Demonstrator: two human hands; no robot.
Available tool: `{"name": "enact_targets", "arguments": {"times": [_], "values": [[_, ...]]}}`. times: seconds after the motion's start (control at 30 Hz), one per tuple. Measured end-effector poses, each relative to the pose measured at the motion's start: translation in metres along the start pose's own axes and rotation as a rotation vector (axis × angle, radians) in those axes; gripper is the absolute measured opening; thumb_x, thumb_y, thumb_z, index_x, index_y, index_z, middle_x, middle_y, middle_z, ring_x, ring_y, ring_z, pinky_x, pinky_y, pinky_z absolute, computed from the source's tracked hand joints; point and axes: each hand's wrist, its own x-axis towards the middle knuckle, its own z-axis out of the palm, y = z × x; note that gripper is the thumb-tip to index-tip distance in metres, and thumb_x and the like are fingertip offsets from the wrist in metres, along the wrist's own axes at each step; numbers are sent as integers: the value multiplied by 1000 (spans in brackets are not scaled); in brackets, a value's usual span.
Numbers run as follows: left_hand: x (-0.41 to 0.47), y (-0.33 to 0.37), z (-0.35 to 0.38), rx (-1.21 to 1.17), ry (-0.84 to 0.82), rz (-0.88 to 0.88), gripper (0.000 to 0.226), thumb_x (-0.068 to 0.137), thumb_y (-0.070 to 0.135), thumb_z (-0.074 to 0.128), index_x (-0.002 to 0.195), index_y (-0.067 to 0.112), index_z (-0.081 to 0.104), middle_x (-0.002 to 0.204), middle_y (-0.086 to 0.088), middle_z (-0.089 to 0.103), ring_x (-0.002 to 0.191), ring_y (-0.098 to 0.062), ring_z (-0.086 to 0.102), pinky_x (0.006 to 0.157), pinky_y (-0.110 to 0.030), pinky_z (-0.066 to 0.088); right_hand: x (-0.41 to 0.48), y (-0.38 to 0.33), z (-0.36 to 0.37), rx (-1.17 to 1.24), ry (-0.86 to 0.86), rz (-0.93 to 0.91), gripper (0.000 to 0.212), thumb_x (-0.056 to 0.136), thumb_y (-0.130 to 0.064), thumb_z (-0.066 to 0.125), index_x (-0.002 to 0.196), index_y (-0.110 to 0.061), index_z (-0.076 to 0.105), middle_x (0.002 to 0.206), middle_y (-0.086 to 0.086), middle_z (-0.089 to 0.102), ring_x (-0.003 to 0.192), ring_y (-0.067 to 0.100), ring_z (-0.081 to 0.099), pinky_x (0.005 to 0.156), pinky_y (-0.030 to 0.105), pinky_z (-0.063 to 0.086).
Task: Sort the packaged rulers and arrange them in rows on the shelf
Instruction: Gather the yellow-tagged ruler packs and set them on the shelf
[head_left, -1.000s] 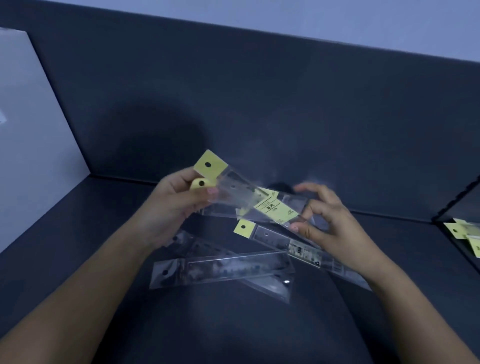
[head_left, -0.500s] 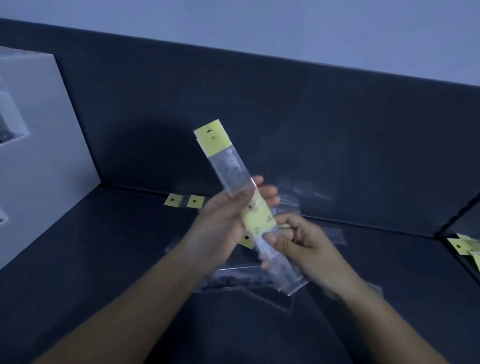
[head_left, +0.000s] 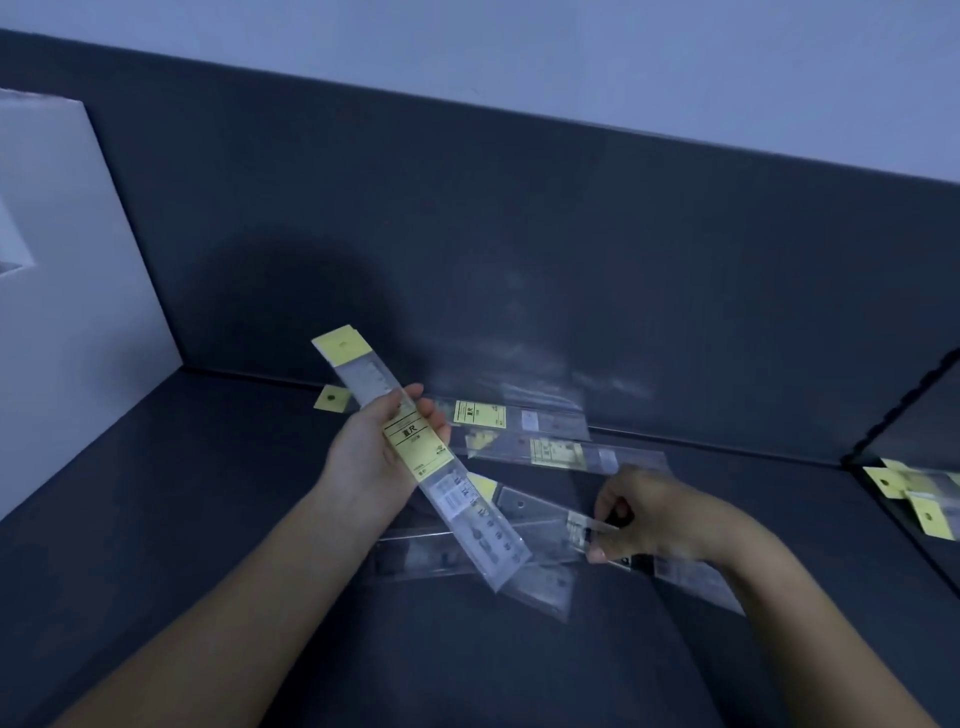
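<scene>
My left hand (head_left: 371, 457) grips a packaged ruler (head_left: 457, 499) near its middle, above the shelf; its yellow header points up and left, its clear end down and right. My right hand (head_left: 644, 514) pinches another clear packaged ruler (head_left: 540, 506) that lies in the loose pile on the dark shelf (head_left: 197, 493). Two more packaged rulers with yellow labels (head_left: 480, 414) (head_left: 558, 452) lie behind, near the back wall. A yellow header tab (head_left: 331, 399) shows left of my left hand.
A white side panel (head_left: 78, 312) closes the shelf on the left. On the right a dark divider (head_left: 893, 415) separates another bay holding several yellow-tagged ruler packs (head_left: 914, 493). The dark back wall (head_left: 519, 234) rises behind the pile.
My right hand let go of the ruler held by both hands and dropped right to pinch one in the pile. My left hand keeps the held ruler, now lower.
</scene>
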Motion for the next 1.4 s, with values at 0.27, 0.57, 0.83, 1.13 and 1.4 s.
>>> {"name": "enact_targets", "arguments": {"times": [0.27, 0.57, 0.83, 1.13, 1.4], "values": [[-2, -2, 1, 59, 6, 9, 19, 95, 26, 51, 89, 8, 55, 71, -4, 52, 67, -15, 53, 73, -30, 50, -3, -22, -18, -36, 485, 107, 19, 84, -24, 59, 68, -17, 52, 69, 5, 54, 73, 28, 58, 59, 31, 41], [-14, -16, 6, 202, -251, 20, 40, 84, 48, 54, 97, 12, 62, 92, -4, 66, 93, -17, 65, 83, -31, 51, 12, -149, 20, -452, 570, -340, 41, 96, -19, 40, 134, -5, 35, 120, 9, 37, 108, 29, 44, 73, 35, 38], [-3, 8, -8, -62, 131, 154, 17, 97, 21, 49, 89, 9, 58, 67, -4, 55, 58, -15, 53, 64, -28, 48, 54, -101, -29, 76, 359, -376, 34, 87, -20, 50, 114, -5, 65, 94, 2, 54, 93, 16, 51, 83, 21, 36], [0, 20, -12, -124, 212, 224, 18, 96, 23, 51, 87, 11, 59, 67, -2, 53, 55, -12, 53, 64, -27, 50, 67, -52, -3, -101, 299, -231, 34, 84, -35, 67, 110, -16, 56, 107, 0, 50, 94, 16, 52, 75, 23, 37], [0, 18, -11, -94, 228, 183, 16, 95, 22, 53, 85, 11, 59, 67, -2, 53, 60, -13, 53, 61, -26, 51, 66, -57, -6, -208, 284, -263, 6, 72, -26, 65, 68, -25, 60, 79, -9, 51, 77, 12, 52, 69, 24, 43]]}}
